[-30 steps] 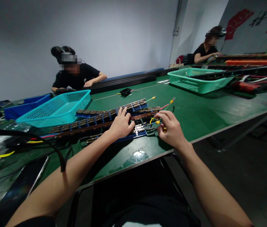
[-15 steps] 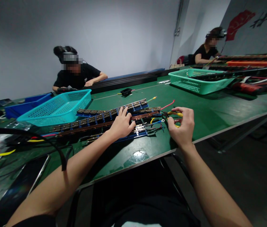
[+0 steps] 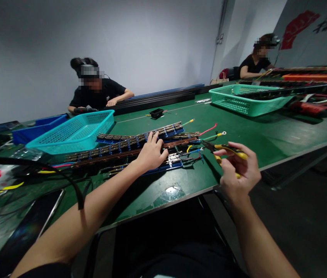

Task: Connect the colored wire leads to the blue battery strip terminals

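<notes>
My left hand (image 3: 151, 153) rests flat, fingers spread, on a stack of long terminal strips (image 3: 128, 146) with blue bases and brown metal contacts lying across the green table (image 3: 238, 131). Coloured wires (image 3: 206, 133) in red, green and yellow with ring terminals spill from the strips' right end. My right hand (image 3: 240, 170) is lifted off the table near its front edge and grips yellow-handled pliers (image 3: 224, 148), whose dark jaws point left toward the wires.
A turquoise basket (image 3: 73, 131) stands behind the strips, a blue bin (image 3: 36, 129) beside it and a green basket (image 3: 247, 100) at the far right. Two people sit at the table's far side. Cables and a dark flat panel (image 3: 27, 227) lie at my left.
My right hand has drawn back from the wires at the strips' end, moving right and toward me, and now holds the pliers up in the air. My left hand stayed put.
</notes>
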Available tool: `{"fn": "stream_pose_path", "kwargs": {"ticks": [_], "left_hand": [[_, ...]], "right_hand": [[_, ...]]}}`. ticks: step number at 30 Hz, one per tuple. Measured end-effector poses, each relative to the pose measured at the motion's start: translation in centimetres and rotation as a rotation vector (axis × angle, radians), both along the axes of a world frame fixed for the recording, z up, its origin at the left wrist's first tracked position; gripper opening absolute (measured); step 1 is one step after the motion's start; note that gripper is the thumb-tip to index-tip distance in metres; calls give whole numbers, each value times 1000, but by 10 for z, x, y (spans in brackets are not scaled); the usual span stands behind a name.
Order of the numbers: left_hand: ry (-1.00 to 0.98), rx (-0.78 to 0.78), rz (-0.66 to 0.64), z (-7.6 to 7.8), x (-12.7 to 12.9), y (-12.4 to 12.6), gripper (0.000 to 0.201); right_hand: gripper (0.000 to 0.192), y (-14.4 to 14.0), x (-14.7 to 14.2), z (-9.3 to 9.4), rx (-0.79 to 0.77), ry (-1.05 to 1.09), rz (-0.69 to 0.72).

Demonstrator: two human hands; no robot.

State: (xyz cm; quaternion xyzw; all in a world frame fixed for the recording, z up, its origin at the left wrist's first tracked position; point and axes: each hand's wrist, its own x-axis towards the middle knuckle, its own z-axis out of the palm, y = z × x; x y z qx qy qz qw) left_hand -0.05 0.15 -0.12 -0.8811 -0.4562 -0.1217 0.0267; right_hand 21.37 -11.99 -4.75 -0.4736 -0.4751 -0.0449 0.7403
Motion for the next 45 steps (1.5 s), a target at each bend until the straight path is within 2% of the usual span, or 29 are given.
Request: {"fn": "stream_pose_path", "kwargs": {"ticks": [3,6,12,19,24,27,32,40,45], "left_hand": [[-7,-5,0,0,0,0,32],[-8,-6,-17,0,-1,0,32],[-24,4,-28,-1,-2,1,29],[-8,-2,-18,0,-1,0,31],[-24,19,-23,-2,-1,1,27],[-20,22,-22,-2,-1,1,28],[-3,12,-10,-1,0,1,31],[-19,-6,-2,0,0,0,30],[-15,-6,-13,-1,0,1,31]], "right_hand": [[32,-15,-11,5,68,77,85],[28,-24,-17,10,58,80,140],[35,-23,-21,11,-143,-87,215],[43,-20,-26,8,-150,-248,305],[42,-18,-28,10,-141,-366,264],[41,-16,-29,14,-58,-489,229],[50,-14,-31,21,55,-691,201],[50,-14,-29,20,34,-809,320],[49,-14,-25,17,19,-841,346]]}}
